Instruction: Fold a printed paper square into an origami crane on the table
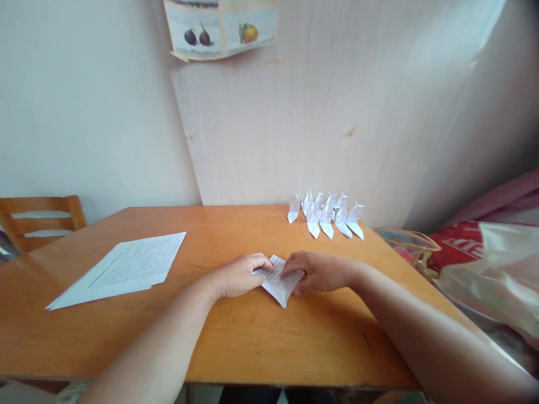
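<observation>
A small folded sheet of printed paper [278, 285] lies between my hands near the middle of the wooden table, one corner pointing toward me. My left hand [243, 275] pinches its left corner between thumb and fingers. From the other side, my right hand [314, 271] grips the right corner, its index finger bent over the top of the paper. At the back right of the table stand several folded paper cranes [326, 216], made of similar printed paper.
A stack of printed sheets [135, 266] lies on the left of the wooden table [236, 227]. A wooden chair [46, 216] stands beyond the left edge. Plastic bags [488, 264] crowd the right side. Fruit pictures [223, 31] hang on the wall.
</observation>
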### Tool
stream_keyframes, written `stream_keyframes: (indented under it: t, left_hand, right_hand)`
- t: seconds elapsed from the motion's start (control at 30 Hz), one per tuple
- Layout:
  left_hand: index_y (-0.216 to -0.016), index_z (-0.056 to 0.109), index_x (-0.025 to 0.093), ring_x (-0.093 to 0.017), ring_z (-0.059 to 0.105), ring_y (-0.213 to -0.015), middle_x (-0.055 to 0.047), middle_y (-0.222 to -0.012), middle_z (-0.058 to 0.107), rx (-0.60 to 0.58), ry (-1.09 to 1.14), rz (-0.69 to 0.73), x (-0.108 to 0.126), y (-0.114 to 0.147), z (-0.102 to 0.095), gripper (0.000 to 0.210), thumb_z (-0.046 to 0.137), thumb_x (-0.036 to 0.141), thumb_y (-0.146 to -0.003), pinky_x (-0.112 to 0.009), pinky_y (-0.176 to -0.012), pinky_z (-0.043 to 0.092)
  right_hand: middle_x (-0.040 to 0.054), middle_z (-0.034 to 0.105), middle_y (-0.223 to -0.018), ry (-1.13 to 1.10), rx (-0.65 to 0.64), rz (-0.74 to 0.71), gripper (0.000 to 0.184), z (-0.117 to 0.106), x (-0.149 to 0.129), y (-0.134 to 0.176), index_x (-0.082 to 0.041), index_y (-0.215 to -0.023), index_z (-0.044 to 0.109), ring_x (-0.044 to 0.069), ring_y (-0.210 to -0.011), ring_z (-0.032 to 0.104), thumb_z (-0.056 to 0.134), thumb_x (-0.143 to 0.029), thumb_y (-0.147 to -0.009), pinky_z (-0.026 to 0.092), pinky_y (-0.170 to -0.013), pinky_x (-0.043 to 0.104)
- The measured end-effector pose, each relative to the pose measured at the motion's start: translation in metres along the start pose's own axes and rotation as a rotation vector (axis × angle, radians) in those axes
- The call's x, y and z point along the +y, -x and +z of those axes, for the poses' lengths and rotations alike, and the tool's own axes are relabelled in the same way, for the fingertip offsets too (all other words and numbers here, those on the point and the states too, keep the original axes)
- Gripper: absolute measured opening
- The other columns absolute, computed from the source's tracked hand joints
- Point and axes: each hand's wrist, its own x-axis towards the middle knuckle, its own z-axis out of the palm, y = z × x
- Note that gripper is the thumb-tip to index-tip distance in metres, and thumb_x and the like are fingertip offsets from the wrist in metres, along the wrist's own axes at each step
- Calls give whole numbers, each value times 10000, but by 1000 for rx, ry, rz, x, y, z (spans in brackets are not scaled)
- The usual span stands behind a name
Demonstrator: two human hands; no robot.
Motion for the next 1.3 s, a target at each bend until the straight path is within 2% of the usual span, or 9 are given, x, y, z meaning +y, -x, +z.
stream_keyframes:
  t: [0.2,0.43,0.83,1.3]
  left_hand:
    - [-962,660,233,-198,592,-1034,-16,-1090,650,-25,-19,-17,-1,4,-5,227,491,157,-832,-319,-933,450]
    - [-910,648,225,-198,588,-1030,-18,-1095,651,-35,-25,-10,0,5,-5,208,487,137,-811,-321,-932,445]
    - [-908,648,217,-199,586,-1063,-23,-1099,646,-49,-8,-42,5,8,-8,178,512,154,-810,-314,-942,438]
    - [-937,665,227,-200,601,-1013,-20,-1121,655,-55,21,-36,6,9,-8,187,545,172,-805,-314,-916,448]
  right_hand:
    - [49,633,-1095,-136,68,12,274,6,5,8,-221,-1048,700,177,-953,615,656,-136,-791,489,-835,296]
    - [47,665,-1049,-159,126,3,208,10,8,6,-206,-982,696,178,-954,617,606,-106,-823,483,-863,307]
    - [49,657,-1044,-157,119,23,195,12,7,7,-209,-974,699,172,-928,619,623,-128,-813,490,-830,296]
    - [41,671,-1064,-194,123,2,189,9,5,8,-222,-978,693,173,-970,619,614,-126,-836,482,-886,317]
